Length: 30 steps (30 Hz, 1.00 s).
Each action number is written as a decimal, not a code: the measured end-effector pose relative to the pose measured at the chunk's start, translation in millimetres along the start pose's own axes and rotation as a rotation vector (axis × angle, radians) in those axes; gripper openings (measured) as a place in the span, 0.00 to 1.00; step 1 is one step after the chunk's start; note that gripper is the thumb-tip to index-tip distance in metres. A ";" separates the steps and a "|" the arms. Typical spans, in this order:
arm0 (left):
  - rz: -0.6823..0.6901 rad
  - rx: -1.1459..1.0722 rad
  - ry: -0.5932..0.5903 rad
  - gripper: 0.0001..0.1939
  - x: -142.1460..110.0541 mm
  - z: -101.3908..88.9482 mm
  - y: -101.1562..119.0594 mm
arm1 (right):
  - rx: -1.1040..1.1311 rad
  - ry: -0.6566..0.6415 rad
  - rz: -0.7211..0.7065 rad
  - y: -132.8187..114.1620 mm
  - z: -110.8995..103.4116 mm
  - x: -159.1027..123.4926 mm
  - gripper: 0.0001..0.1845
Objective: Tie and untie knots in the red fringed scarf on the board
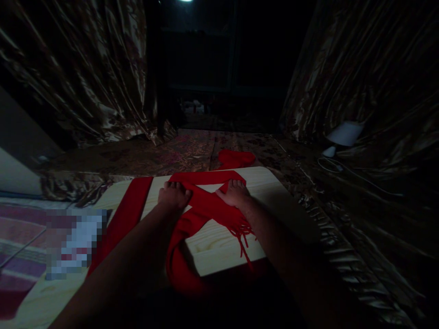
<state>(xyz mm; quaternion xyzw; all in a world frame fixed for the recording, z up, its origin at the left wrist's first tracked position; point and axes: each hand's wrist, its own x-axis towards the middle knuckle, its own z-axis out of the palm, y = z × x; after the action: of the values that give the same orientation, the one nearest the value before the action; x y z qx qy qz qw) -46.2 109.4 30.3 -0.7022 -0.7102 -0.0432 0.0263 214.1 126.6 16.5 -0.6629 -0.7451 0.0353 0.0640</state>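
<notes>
While the red scarf (211,206) lies crossed over itself on the pale wooden tabletop (219,242), its crossing sits between your two hands and a little nearer your body than your fingers. The far stretch of cloth runs sideways, from one hand to the other. From your left hand (174,194), one length slants toward you and to the right, finishing in a fringed end (243,228) just beside your right forearm (265,228); from your right hand (235,193), the other length slants toward you and to the left, then bends down to the table's near side. The fringed length appears to be the upper layer where they cross. The relation that matters, as I judge it, is this swap: the fringed end starts under your left hand yet lies nearer your right.

Your hands rest on the two far corners of the fold, fingers bunched close, thumbs pointing inward; whether they pinch the cloth or merely press it, I cannot tell.

Left of your left hand, a red strip (130,205) runs along the tabletop; whether it joins the scarf, I can't say. Beyond the far edge, a red bundle (236,157) sits on patterned cloth (164,157), and a white lamp (346,132) leans well off to your right.
</notes>
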 end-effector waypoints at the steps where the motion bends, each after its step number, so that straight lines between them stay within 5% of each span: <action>1: -0.001 -0.003 0.005 0.36 -0.4 0.1 -0.2 | 0.004 0.007 -0.002 1.9 -2.8 0.6 0.56; 11: -0.026 -0.009 0.043 0.34 -1.6 -10.7 7.0 | -0.049 0.029 -0.050 19.0 -25.6 22.1 0.49; 17: -0.058 -0.051 -0.042 0.38 -3.0 -4.8 7.9 | -0.045 -0.026 -0.073 29.6 -11.7 26.3 0.42; 23: -0.069 -0.039 -0.040 0.40 -6.2 -1.2 4.4 | 0.024 0.063 -0.120 39.9 -3.2 24.7 0.35; 30: 0.006 -0.077 -0.022 0.32 -20.5 -20.2 7.2 | 0.171 0.104 -0.020 33.3 -30.9 14.5 0.17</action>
<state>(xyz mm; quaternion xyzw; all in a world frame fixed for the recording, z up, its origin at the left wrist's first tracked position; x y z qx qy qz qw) -39.3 87.1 48.5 -0.7054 -0.7060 -0.0626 -0.0087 249.6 144.0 43.2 -0.6484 -0.7418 0.0634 0.1592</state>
